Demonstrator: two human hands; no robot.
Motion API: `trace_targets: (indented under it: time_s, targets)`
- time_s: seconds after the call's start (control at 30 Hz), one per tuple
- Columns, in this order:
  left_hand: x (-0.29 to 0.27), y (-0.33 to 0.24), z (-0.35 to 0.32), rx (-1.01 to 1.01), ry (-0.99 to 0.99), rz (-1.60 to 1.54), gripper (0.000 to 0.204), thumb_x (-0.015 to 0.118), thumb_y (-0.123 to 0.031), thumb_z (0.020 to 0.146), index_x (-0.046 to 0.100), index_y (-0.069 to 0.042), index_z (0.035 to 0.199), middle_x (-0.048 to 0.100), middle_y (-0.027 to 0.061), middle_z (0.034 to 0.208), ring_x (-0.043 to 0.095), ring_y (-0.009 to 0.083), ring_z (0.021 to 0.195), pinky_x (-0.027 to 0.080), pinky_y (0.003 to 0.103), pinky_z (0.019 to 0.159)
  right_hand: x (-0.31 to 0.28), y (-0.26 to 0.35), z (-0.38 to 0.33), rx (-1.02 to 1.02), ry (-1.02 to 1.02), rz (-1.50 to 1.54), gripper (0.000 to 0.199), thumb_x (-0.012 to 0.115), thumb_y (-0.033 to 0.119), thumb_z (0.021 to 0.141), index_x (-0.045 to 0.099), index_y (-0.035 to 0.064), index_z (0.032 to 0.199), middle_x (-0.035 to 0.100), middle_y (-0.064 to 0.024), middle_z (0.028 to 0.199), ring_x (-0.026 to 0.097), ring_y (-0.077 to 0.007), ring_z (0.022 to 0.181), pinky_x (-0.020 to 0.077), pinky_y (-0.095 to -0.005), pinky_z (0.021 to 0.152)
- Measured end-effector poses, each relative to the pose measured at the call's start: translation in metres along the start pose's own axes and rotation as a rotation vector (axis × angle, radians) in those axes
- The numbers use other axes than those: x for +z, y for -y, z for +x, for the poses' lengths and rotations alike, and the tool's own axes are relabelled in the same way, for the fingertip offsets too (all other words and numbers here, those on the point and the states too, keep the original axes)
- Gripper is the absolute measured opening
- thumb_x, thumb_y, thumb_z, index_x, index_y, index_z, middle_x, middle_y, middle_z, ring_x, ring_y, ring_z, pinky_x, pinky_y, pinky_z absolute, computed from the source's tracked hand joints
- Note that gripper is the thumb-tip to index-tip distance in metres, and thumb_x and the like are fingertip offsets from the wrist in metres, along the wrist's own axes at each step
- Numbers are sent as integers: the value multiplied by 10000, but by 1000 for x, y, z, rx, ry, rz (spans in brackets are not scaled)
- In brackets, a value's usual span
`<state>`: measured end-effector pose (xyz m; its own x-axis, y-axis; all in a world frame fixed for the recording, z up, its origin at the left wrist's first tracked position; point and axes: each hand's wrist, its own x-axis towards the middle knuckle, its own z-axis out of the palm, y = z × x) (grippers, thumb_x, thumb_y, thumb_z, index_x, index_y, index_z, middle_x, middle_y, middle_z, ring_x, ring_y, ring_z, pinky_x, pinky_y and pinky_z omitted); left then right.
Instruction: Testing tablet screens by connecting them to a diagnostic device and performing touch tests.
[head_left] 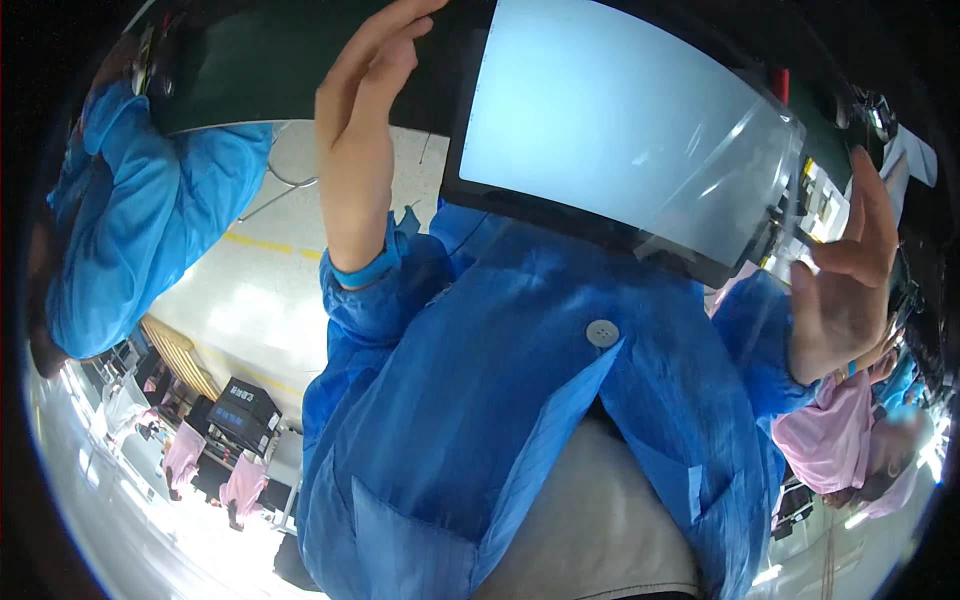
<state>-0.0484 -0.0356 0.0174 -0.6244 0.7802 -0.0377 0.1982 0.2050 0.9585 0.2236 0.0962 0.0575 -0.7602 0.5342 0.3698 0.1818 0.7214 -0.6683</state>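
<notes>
Here, a lit screen is seen before a blue coat | hands are held apart: left hand loosely uncurled beside it, right hand near clear film, grip untellable | film might be creased if unevenly pulled.

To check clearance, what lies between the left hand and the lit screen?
In the head view: dark green surface and pale floor behind, then the black display frame.

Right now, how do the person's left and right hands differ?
The left hand is left of the screen; the right hand is near its lower right corner. The left hand sits higher in the picture than the right hand. Both are bare, extending from blue sleeves.
</notes>
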Motion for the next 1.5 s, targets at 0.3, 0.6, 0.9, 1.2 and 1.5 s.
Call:
trace_targets:
  time_s: [0.3, 0.6, 0.9, 1.2, 1.5]
  targets:
    - [-12, 5, 11, 455, 754, 181, 387, 597, -276, 837, 607, -29, 1135, 599, 169, 1136, 544, 225, 1065, 386, 309, 889, 65, 21, 40, -40, -118, -251, 238, 728, 40, 715, 616, 50, 925, 639, -140, 1096, 591, -270, 1057, 412, -423, 947]
    - [-3, -5, 11, 637, 421, 230, 103, 581, 64, 797, 625, -4, 861, 669, 85, 892, 620, 162, 883, 466, 291, 839, 19, -12, 4, 105, 16, -844, 264, 681, 97, 785, 626, 89, 1043, 644, -55, 1108, 604, -249, 1014, 454, -380, 932]
    - [11, 5, -7, 532, -190, 527, 216, 643, 2, 751, 661, -78, 950, 664, 44, 896, 611, 142, 714, 473, 261, 666, -9, -3, -14, 345, 201, -337, 187, 638, 22, 804, 641, 37, 990, 640, -60, 980, 626, -186, 908, 482, -321, 864]
    - [42, -19, -46, 264, 231, -22, 635, 645, -18, 773, 391, -77, 1352, 611, 85, 1050, 597, 147, 799, 487, 262, 714, 16, 45, 14, 652, 369, 998, 544, 613, 119, 852, 376, -35, 1317, 486, -265, 1249, 532, -351, 1107, 371, -425, 1015]
    - [-67, 22, -11, 80, -16, 212, 409, 586, -54, 853, 517, -25, 1255, 646, 127, 1049, 608, 137, 916, 484, 239, 797, -7, 19, -85, 563, -342, 715, 368, 437, 125, 876, 491, -80, 1177, 596, -229, 1101, 602, -250, 974, 446, -337, 887]
